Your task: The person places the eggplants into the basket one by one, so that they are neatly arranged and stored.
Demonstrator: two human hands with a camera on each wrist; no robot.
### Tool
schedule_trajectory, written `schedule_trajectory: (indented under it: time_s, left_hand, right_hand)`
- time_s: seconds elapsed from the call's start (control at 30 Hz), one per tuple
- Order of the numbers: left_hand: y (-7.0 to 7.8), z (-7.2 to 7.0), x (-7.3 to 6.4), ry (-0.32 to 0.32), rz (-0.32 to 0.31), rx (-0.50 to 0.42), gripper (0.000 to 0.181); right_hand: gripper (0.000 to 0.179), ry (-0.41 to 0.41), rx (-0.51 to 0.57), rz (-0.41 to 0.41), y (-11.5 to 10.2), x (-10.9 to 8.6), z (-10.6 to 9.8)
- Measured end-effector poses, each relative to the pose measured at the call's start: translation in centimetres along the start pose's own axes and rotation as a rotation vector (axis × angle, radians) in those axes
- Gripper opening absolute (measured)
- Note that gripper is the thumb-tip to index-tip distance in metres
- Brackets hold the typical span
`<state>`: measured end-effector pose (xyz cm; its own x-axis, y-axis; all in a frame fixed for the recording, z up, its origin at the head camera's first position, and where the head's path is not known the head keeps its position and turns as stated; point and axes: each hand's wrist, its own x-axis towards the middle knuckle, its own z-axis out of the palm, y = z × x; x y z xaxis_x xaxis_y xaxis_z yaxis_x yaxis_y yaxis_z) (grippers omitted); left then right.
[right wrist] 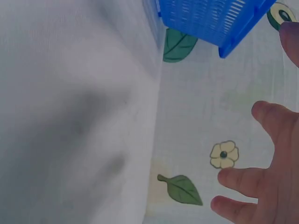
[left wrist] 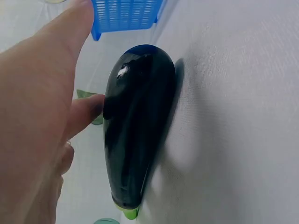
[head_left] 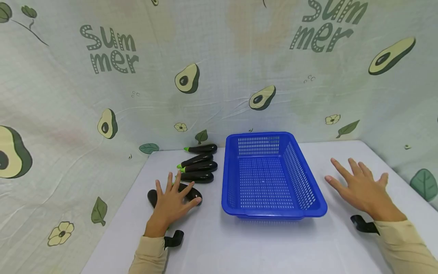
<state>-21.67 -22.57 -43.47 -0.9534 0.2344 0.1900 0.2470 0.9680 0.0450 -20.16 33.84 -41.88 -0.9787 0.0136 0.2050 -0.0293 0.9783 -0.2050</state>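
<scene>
My left hand [head_left: 171, 203], fingers spread, hovers over the nearest eggplants at the left of the table. Beneath its fingers lies a dark eggplant [head_left: 194, 195], seen large in the left wrist view as a glossy eggplant [left wrist: 138, 126] with a green stem. Another eggplant [head_left: 152, 197] is partly hidden behind that hand. Several more, such as this eggplant [head_left: 198, 177], lie in a column farther back. A blue plastic basket [head_left: 273, 213] stands in the middle, nothing inside it. To its right, my right hand [head_left: 364, 190] is held above the table with spread fingers, holding nothing.
A white cloth covers the table [head_left: 263, 251]. Behind and at the sides hangs a pale curtain [head_left: 219, 49] printed with avocados, leaves and flowers. A black strap mount [head_left: 174, 239] sits at the left wrist, and another mount [head_left: 363, 224] at the right.
</scene>
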Motion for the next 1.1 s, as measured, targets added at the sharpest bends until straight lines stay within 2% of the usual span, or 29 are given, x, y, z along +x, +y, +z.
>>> schedule_trajectory:
  time_s: [0.2,0.47,0.63,0.83,0.97,1.1]
  left_hand:
    - [0.2,-0.3,-0.1,0.047,0.023,-0.033,0.072]
    - [0.4,-0.3,-0.3,0.082,0.052,-0.053,0.067]
    - [0.5,-0.3,-0.3,0.127,0.066,-0.053,0.066]
    - [0.7,-0.4,-0.4,0.168,0.095,-0.064,0.065]
    - [0.1,-0.3,-0.6,0.201,0.104,-0.092,0.061]
    - [-1.1,-0.4,-0.9,0.236,0.067,-0.114,0.055]
  right_hand:
    - [0.074,0.008,0.071,-0.038,-0.6,-0.3,0.5]
    - [0.067,-0.058,0.195,-0.102,-1.3,-0.4,1.3]
    - [0.067,-0.084,0.268,-0.081,-1.7,-0.4,1.5]
    - [0.065,-0.058,0.361,-0.068,-2.1,-0.7,1.8]
    - [0.062,-0.071,0.477,-0.066,-2.6,-1.0,1.9]
    - [0.057,-0.047,0.573,-0.086,-3.3,-1.3,2.1]
